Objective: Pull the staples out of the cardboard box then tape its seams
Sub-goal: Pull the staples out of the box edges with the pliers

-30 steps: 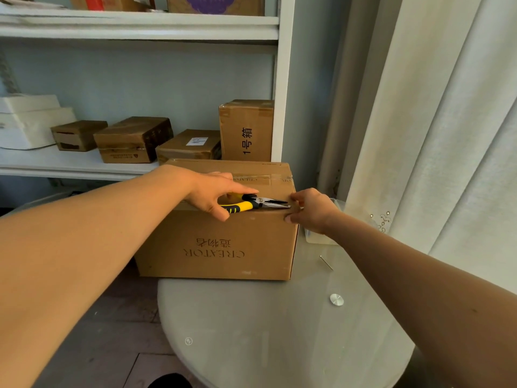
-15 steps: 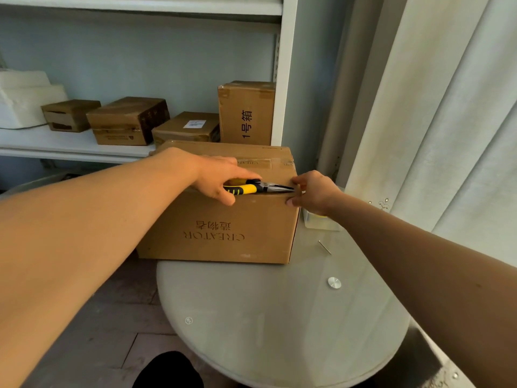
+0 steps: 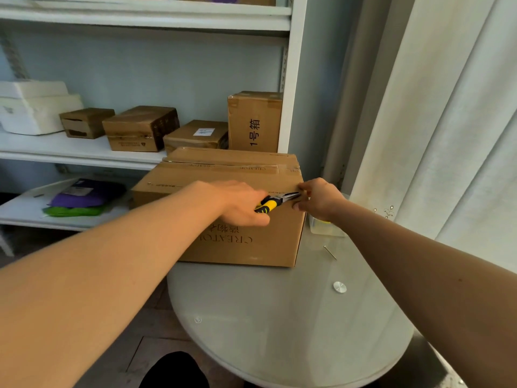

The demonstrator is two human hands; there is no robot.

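Cardboard box (image 3: 246, 247) sitting on the round glass table (image 3: 279, 317), right by the shelf. Left hand (image 3: 240, 203) wrapped around yellow-handled pliers (image 3: 275, 201), tips aimed at the box's top right edge. Right hand (image 3: 319, 200) curled at that same corner, fingertips pinched against the cardboard (can't tell if holding a staple).

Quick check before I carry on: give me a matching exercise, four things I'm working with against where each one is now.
1. yellow-and-black long-nose pliers
2. large brown cardboard box
3. loose thin metal pin
4. right hand

A. lying on the round glass table, right of the box
B. gripped in the left hand
C. at the box's top right corner
D. standing on the table

Pairs: 1-B, 2-D, 3-A, 4-C
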